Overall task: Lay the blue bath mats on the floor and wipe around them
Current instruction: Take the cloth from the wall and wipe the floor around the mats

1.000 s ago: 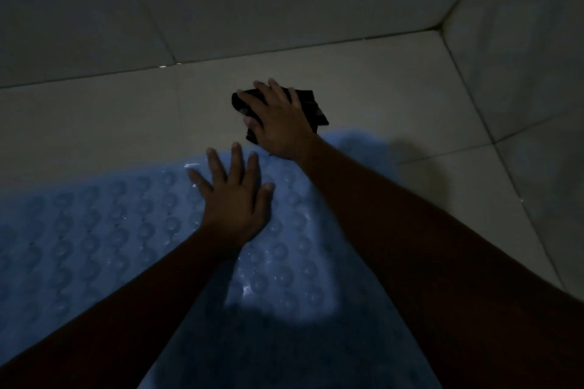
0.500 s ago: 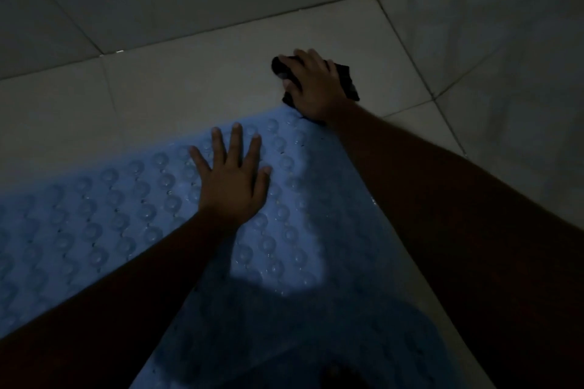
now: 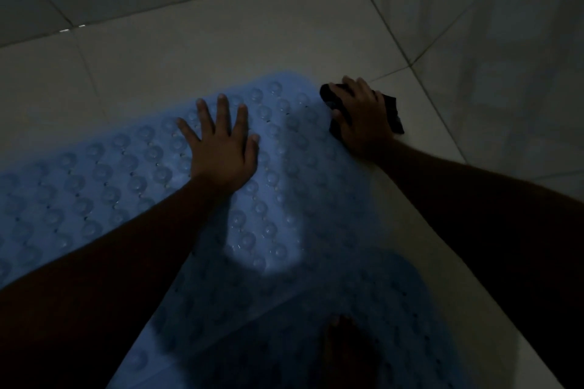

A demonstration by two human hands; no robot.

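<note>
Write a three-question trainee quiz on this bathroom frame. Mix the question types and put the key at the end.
1. True or false: the left hand lies flat, fingers spread, on the blue bath mat.
2. The dark cloth is: A) under the right hand on the floor tile at the mat's right corner; B) draped over the left forearm; C) lying in the middle of the mat.
3. Fill in: the mat's top surface is covered with rows of round ____.

Key
1. True.
2. A.
3. Bumps, likely suction cups; the dim light does not let one tell which.
</note>
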